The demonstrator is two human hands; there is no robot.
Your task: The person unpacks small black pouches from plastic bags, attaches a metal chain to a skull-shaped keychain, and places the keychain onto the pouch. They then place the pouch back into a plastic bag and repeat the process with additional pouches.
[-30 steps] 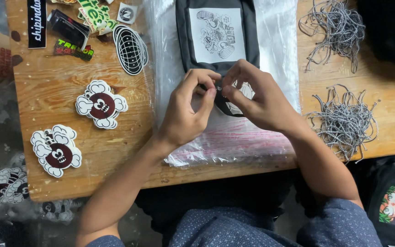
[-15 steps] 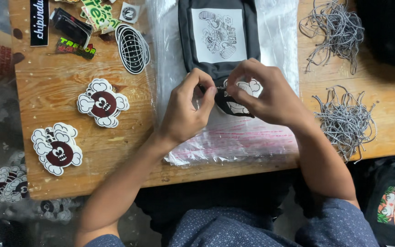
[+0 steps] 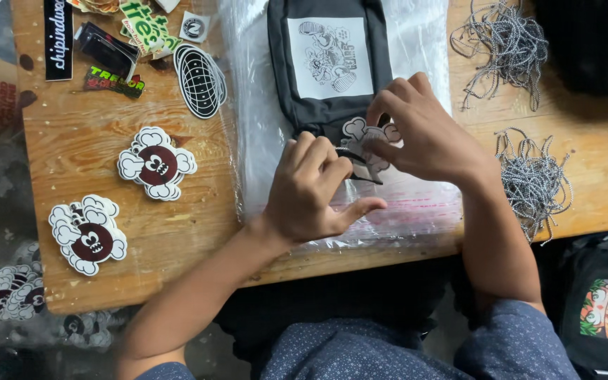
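Head view, single entry.

Left hand point(image 3: 314, 193): over the near end of the black pouch point(image 3: 328, 63), fingers pinched on a small dark flat piece point(image 3: 357, 165), possibly a tag or a sticker backing; the view is too crowded by knuckles to say which.

Right hand point(image 3: 423, 134): opposite the left, fingers closed on a white cloud-edged sticker point(image 3: 364, 137) that lies touching the pouch's near edge.

Black pouch: lies flat on a clear plastic bag point(image 3: 416, 204), lengthwise away from the person, with a white printed panel on top.

Table point(image 3: 93, 169): wooden, worn. To the left, two cloud-edged stickers with dark red centres point(image 3: 156, 163), point(image 3: 89, 234), well apart from the hands. An oval black-and-white sticker point(image 3: 202, 81) sits just beside the bag's left edge, with a scatter of mixed stickers point(image 3: 117, 49) at the far left corner. To the right, two heaps of grey speckled cord point(image 3: 533, 179), point(image 3: 504, 39).

Risks, as judged:
- The sticker could crease or go down crooked, since both hands pinch within the same small spot and hide the edge.
- The slick plastic bag could slide under the pouch when pressed, shifting the alignment.
- The right forearm passes near the nearer cord heap and could drag strands off the table's edge.
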